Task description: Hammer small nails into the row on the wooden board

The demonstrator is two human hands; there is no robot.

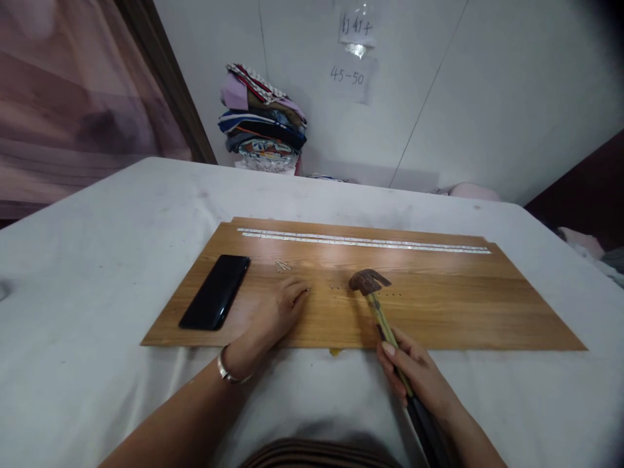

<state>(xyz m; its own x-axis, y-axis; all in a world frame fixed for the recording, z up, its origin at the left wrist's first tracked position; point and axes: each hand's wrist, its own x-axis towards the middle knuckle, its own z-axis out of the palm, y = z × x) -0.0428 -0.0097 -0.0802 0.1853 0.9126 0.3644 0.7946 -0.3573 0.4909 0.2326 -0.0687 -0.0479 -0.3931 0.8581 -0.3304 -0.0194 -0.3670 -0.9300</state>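
Observation:
My right hand [409,367] is wrapped round the handle of a claw hammer [383,318]. The hammer's rusty head [369,281] is over the middle of a wood-grain board [463,312], with the claw pointing right. My left hand [285,305] rests on the board left of the hammer head, its thumb and fingers pinched together. A tiny light speck shows at those fingertips, too small to name. Several loose nails [283,266] lie just beyond the left hand. Small dark dots [394,294] run in a row across the board on both sides of the hammer head.
A black phone [215,292] lies on the board's left part. Two white measuring strips [365,242] run along its far side. The board lies on a white-covered table [88,260]. Folded clothes [266,120] are stacked by the wall, and paper notes [351,77] hang above.

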